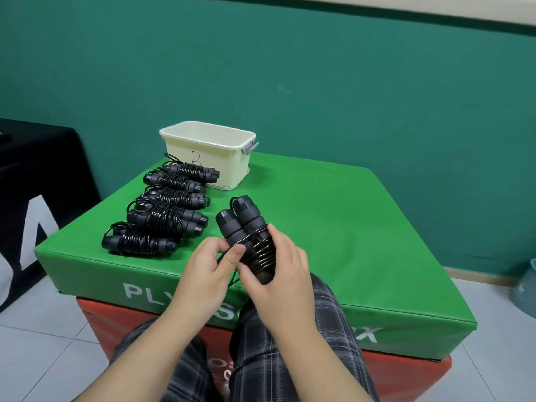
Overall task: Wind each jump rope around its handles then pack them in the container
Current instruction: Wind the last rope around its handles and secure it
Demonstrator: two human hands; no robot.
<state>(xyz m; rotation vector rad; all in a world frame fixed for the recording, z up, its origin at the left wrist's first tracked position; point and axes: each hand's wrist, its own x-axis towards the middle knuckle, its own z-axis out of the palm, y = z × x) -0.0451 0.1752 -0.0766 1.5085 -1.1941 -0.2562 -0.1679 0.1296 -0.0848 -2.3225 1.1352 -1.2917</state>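
While coiled, rope in hands.

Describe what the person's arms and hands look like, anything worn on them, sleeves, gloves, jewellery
Both arms are bare from the bottom edge of the picture up to the wrists; no sleeves show. The left hand and right hand wear no gloves, and no rings, watch or bracelets are visible. Below them, the legs are in dark plaid trousers with thin pale lines.

My right grip hides the lower ends of the handles; the container floor stays hidden behind its wall; my forearms run off the bottom edge.
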